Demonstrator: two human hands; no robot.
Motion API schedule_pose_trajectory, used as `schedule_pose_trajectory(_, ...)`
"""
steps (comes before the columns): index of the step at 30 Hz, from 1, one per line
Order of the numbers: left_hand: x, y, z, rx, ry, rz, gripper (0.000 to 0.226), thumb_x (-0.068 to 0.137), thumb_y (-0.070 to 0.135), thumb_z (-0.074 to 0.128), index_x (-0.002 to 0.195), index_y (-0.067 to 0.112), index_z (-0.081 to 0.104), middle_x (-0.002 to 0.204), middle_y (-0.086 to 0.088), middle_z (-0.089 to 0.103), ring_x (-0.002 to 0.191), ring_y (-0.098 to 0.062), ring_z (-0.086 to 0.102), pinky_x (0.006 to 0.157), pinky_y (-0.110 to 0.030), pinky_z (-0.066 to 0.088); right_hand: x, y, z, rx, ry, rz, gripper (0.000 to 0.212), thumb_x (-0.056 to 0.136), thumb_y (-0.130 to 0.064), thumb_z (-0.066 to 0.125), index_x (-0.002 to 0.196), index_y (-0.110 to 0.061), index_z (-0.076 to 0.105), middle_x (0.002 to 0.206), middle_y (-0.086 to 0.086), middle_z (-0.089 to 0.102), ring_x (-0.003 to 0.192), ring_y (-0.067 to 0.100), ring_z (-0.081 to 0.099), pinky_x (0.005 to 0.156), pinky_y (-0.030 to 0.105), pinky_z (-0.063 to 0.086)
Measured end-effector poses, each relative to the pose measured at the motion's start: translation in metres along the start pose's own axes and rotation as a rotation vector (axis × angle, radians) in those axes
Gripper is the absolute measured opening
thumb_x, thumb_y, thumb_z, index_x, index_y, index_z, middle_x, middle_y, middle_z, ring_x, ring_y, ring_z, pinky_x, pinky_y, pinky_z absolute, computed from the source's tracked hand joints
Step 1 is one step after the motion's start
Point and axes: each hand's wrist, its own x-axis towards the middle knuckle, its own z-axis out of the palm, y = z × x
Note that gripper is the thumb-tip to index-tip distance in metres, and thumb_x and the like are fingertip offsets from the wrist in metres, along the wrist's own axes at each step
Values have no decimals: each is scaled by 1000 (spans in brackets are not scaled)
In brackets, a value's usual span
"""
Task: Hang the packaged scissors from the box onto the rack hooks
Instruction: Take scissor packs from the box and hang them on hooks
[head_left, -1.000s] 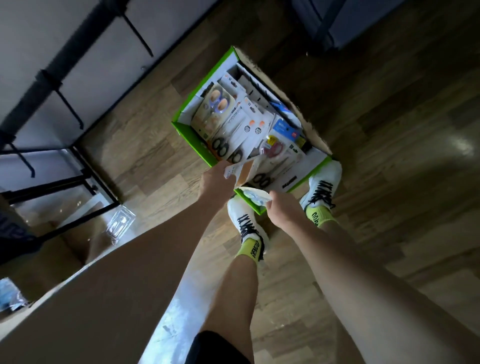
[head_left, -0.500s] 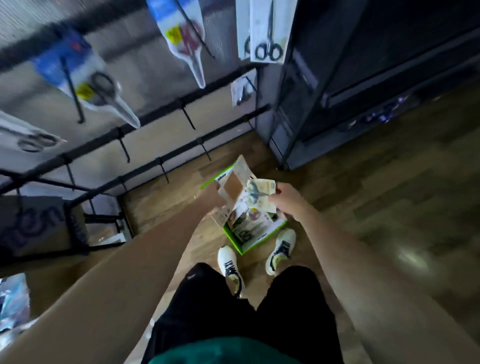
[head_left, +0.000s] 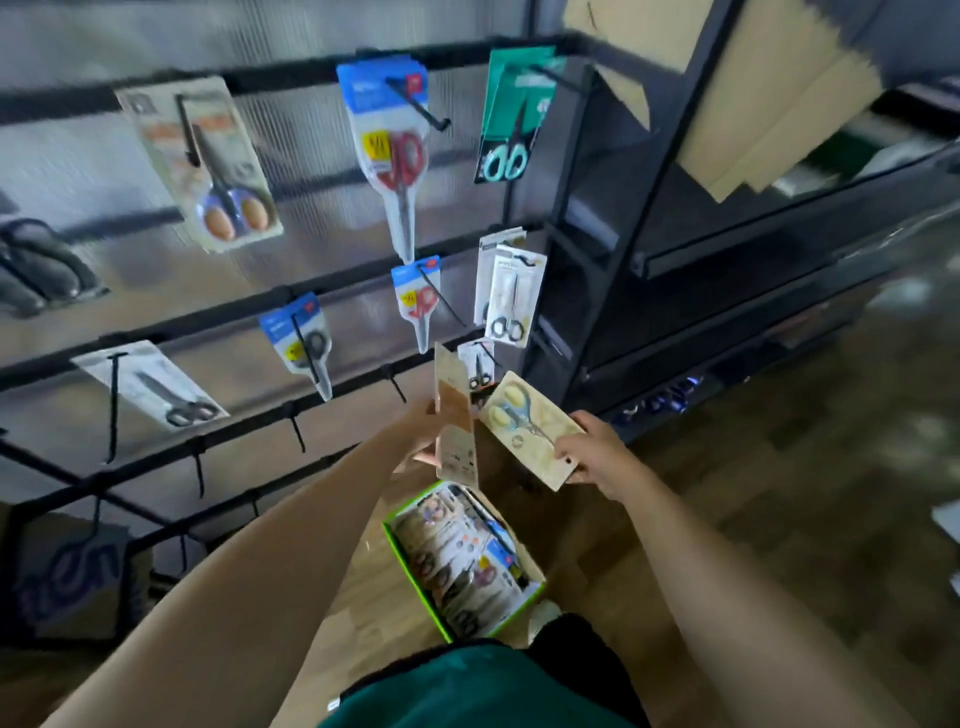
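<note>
Hands raised before rack (head_left: 332, 312): my left hand (head_left: 423, 434) grips upright pack (head_left: 456, 415), my right hand (head_left: 597, 454) pinches scissors pack (head_left: 530, 426). Box (head_left: 467, 561) on floor below.

single head-worn view looks forward and down, close above the rack (head_left: 311, 322).

Packs in 2 hands, above the box and in front of the rack

The box (head_left: 415, 582) sits on the floor (head_left: 779, 519), holding many scissor packs. Above the box, the left hand (head_left: 423, 431) holds 1 pack (head_left: 456, 426) upright, and to its right the right hand (head_left: 597, 454) holds another pack (head_left: 530, 428) tilted. Behind and left of the box stands the rack (head_left: 322, 312), with packs hanging on its hooks (head_left: 296, 434). Right of the rack stands a shelving unit (head_left: 727, 249).
</note>
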Motion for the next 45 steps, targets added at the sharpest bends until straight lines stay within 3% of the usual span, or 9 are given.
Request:
schedule_pose_trajectory(6,-5,22,-12,71,3,158,19,85,21,70,102,27,65,103,-5,71,98,-27,67,90,-49,53,-6,-15,-7,128,-78,-17,30,88,9,56,108,-14,54,111,6,65,106,28,64,82,50,59)
schedule_pose_trajectory(14,-20,25,-4,121,61,119,21,92,12,58,110,21,59,91,-3,65,83,-23,62,62,-35,52,17,-12,-13,210,-119,-79,34,87,-3,70,119,-14,63,109,7,73,100,26,70,84,47,59)
schedule_pose_trajectory(19,-16,24,-1,207,99,49,29,89,16,62,117,14,59,107,-11,67,99,-30,63,77,-40,53,30,-15,-16,162,-83,-146,27,92,-10,67,118,-6,64,108,10,72,93,24,72,76,40,61)
schedule_pose_trajectory(23,-12,29,6,279,108,8,32,89,8,58,121,10,56,112,-14,65,104,-32,61,79,-40,51,41,-21,-22,235,-25,-100,40,92,-1,63,122,-24,48,105,20,66,86,35,73,65,39,61)
schedule_pose_trajectory(27,-12,29,5,339,124,-48,31,85,9,58,116,13,56,108,-15,65,97,-33,64,77,-53,57,54,-24,-23,88,-53,-109,18,98,-10,56,113,-2,60,88,20,73,74,29,74,67,38,61)
schedule_pose_trajectory(32,-13,31,-1,363,130,-95,29,86,10,60,114,13,57,110,-12,64,97,-33,64,72,-59,57,61,-39,-20,-186,-130,-157,12,95,-15,61,106,-11,60,93,15,71,71,24,74,68,41,63)
schedule_pose_trajectory(36,-19,35,-1,369,132,-123,26,88,10,60,112,16,54,109,-8,62,96,-30,64,73,-53,58,70,-48,-20,-659,-157,-406,32,92,-19,63,120,-30,51,105,2,64,85,23,68,60,36,61)
schedule_pose_trajectory(39,-19,32,-2,358,175,-135,27,88,8,56,114,17,53,107,-10,63,92,-30,66,70,-55,58,78,-54,-13,-847,-85,-548,57,94,-12,54,139,-40,33,112,6,65,91,25,66,72,41,58)
schedule_pose_trajectory(45,-24,18,-5,282,246,-157,30,91,11,53,121,14,54,97,-3,63,88,-28,66,67,-47,59,88,-64,-1,-739,-49,-610,16,92,-32,61,103,-21,62,101,3,70,88,21,65,74,35,54)
